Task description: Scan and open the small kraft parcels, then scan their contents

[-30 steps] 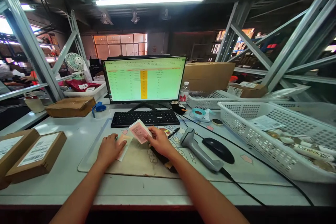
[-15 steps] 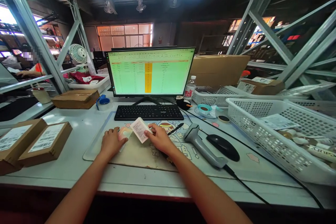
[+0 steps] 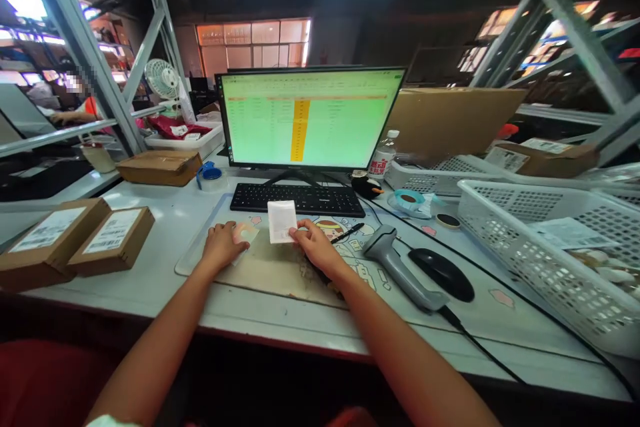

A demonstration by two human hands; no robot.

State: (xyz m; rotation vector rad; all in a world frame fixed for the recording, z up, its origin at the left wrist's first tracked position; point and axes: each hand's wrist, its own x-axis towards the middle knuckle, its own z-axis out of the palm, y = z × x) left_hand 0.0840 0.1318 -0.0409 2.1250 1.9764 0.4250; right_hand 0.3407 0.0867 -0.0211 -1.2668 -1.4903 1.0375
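My right hand [image 3: 317,247] pinches a small white box [image 3: 282,221] by its lower right corner, thumb on the near face. The box is held up just in front of the keyboard [image 3: 300,199]; its face is pale and too blurred to read. On the left, my left hand [image 3: 223,247] has its fingers closed on the edge of a small clear packet [image 3: 246,235] with a pinkish tint, low over the desk mat [image 3: 270,273]. What lies inside the packet I cannot make out. A black pen [image 3: 347,233] lies just beyond my right hand.
A grey barcode scanner [image 3: 403,270] and black mouse [image 3: 443,273] lie to the right, beside a white basket [image 3: 500,247]. Two labelled cartons [image 3: 113,240] sit at left. Behind the keyboard stands a monitor [image 3: 310,120]. A cable [image 3: 480,257] crosses the desk.
My right hand has turned the white box more upright, and its printed text no longer reads clearly. The left hand stays by the clear packet. The view has tilted down and shifted left.
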